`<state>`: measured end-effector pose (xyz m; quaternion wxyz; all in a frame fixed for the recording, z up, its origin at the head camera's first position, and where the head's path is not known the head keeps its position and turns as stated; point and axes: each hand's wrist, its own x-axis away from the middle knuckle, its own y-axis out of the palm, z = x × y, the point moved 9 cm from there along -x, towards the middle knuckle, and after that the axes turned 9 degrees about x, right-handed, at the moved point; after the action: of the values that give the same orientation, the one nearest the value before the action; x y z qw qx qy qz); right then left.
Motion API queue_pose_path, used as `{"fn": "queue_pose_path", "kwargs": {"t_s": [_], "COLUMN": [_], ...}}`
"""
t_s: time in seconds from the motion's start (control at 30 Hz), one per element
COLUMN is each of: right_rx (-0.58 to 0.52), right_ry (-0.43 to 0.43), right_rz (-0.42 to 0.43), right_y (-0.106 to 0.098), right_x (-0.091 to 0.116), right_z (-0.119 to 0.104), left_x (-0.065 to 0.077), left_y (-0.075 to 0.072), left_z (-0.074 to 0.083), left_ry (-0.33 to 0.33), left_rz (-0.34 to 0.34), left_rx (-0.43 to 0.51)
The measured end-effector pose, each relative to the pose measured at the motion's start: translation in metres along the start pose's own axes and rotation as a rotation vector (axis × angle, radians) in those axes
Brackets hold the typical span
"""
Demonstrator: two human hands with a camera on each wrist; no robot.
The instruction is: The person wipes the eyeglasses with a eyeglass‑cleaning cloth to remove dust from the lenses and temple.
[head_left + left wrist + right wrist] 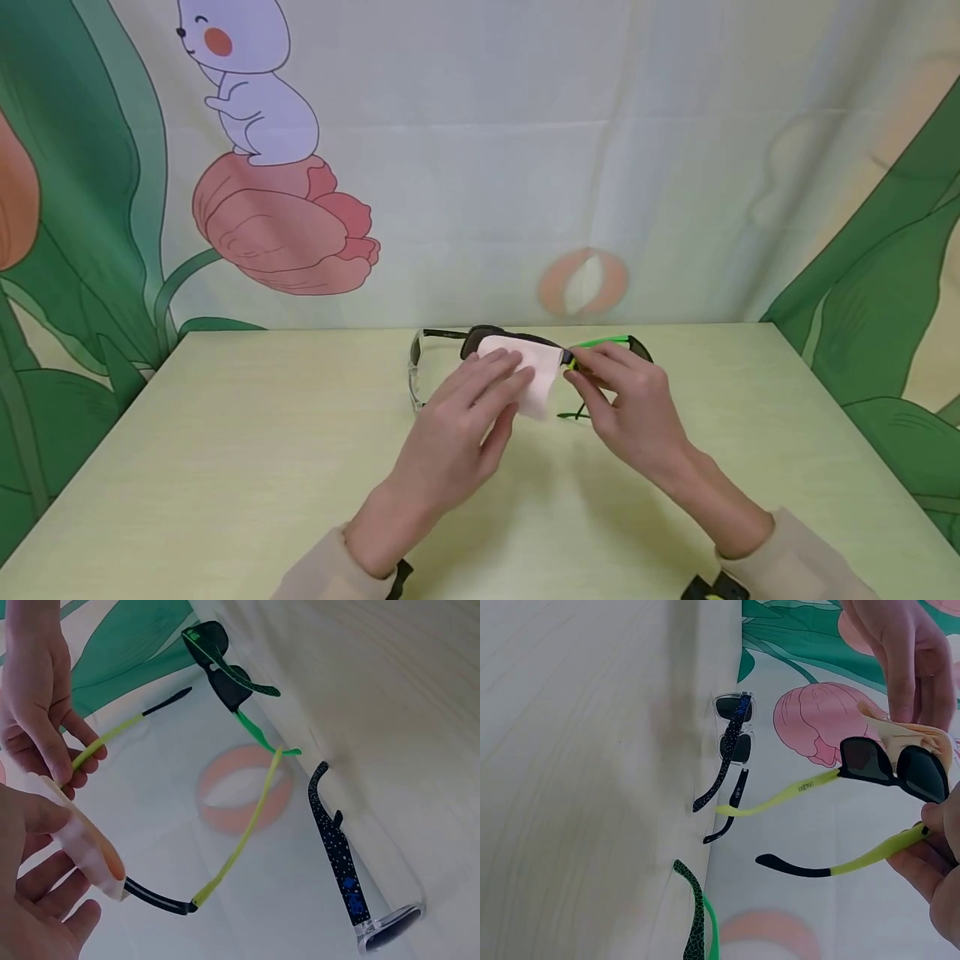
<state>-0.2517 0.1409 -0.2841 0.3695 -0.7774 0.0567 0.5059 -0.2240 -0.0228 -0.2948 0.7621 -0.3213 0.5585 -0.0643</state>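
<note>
A pair of sunglasses (866,759) with a black front, dark lenses and yellow-green arms is held up above the table, its arms unfolded. My right hand (637,408) pinches it near one hinge, where the yellow arm (881,849) meets the front. On the other side, my left hand (450,442) grips a pale pink cloth (538,387) folded over a lens. In the left wrist view, the thumb lies on one face of the cloth and the fingers on the other. Part of the front is hidden behind the cloth.
Farther back on the pale table (262,433) are two other sunglasses. A clear-framed pair (735,746) with speckled dark arms lies on the left, and a black and green pair (229,686) on the right. A printed curtain (465,183) hangs behind the table.
</note>
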Motion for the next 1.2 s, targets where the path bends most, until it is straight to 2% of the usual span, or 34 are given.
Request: {"fn": "queue_pose_path", "kwargs": {"t_s": [0.17,0.37,0.43,0.63,1.0,1.1,1.2], "right_rx": [-0.008,-0.024,-0.042,-0.057,-0.064,-0.053,-0.048], "right_ry": [0.004,0.036,0.044,0.043,0.025,0.030,0.040], "right_rz": [0.003,-0.012,-0.024,-0.056,-0.064,-0.065,-0.068], "right_y": [-0.003,-0.005,-0.003,0.001,0.004,0.004,0.005], "right_x": [0.001,0.002,0.002,0.003,0.003,0.003,0.003], "right_z": [0.002,0.004,0.004,0.001,-0.002,-0.001,0.000], "left_x": [0.003,0.005,0.005,0.002,0.000,-0.002,-0.003], "left_y": [-0.001,0.006,0.006,0.000,-0.002,-0.003,-0.005], "left_z": [-0.010,-0.014,-0.015,-0.016,-0.012,-0.012,-0.015], "left_ry": [-0.080,-0.090,-0.089,-0.093,-0.078,-0.112,-0.186], "left_rz": [-0.029,-0.101,-0.091,-0.001,0.026,0.042,0.056], "left_rx": [-0.008,0.004,0.006,0.008,0.101,0.152,0.220]}}
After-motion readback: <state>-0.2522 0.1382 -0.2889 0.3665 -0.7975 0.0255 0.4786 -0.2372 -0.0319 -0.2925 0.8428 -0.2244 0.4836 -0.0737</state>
